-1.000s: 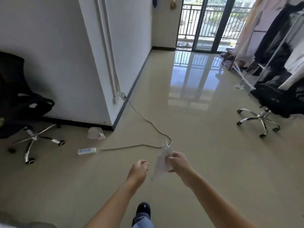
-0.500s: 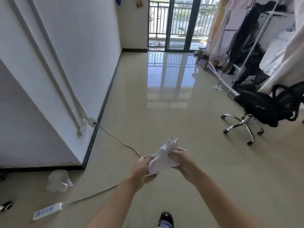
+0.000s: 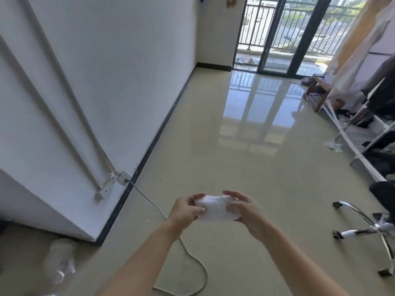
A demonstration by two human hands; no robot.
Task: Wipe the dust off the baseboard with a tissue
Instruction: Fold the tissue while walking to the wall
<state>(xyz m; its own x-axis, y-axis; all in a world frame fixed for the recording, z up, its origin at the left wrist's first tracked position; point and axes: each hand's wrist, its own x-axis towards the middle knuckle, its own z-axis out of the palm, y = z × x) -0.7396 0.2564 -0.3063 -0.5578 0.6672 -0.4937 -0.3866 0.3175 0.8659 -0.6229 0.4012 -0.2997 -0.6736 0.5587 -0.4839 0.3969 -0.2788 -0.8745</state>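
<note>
A white tissue (image 3: 214, 208), folded into a flat pad, is held out in front of me above the floor. My left hand (image 3: 186, 210) grips its left edge and my right hand (image 3: 245, 212) grips its right edge. The dark baseboard (image 3: 156, 137) runs along the foot of the white wall on my left, from the wall corner near me back to the balcony door. Both hands are well to the right of the baseboard and apart from it.
A grey cable (image 3: 154, 204) runs from a wall socket (image 3: 123, 177) across the floor beneath my arms. A crumpled clear bag (image 3: 59, 259) lies by the wall corner. A chrome chair base (image 3: 367, 229) stands at right, a clothes rack (image 3: 363, 116) behind it.
I have stepped closer to the wall and turned toward the balcony. My left hand joined the right on the tissue, which went from hanging loose to a folded pad.
</note>
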